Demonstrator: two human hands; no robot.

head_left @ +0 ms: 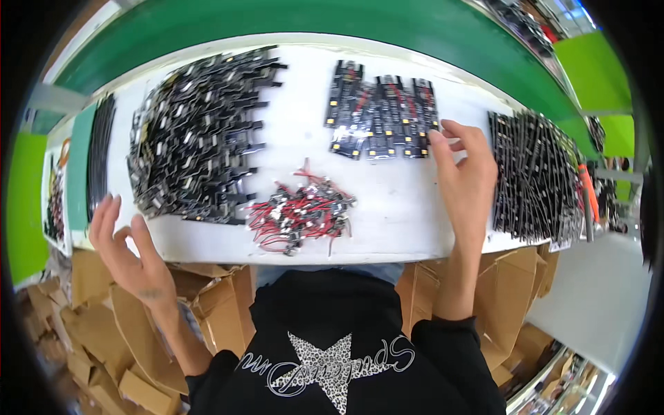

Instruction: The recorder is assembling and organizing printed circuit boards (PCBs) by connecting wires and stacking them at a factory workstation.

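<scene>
My left hand [131, 259] is raised over the table's front left edge, fingers apart and holding nothing. It is nearest to a bundle of thin black strips [101, 155] at the far left. On the right, my right hand [468, 176] has thumb and forefinger a little apart, beside the right edge of a group of black circuit strips [382, 117] with small yellow squares and red wires. I see nothing between its fingers; whether they touch the strips I cannot tell. A tangled pile of red and black wires with small connectors [302, 213] lies between my hands.
A large stack of black clip-like parts [200, 135] covers the left middle of the white table [394, 228]. More dark strips [534, 176] lie at the right, next to an orange-handled tool [588, 192]. A green band [311, 21] borders the far side; cardboard boxes [142, 332] stand below.
</scene>
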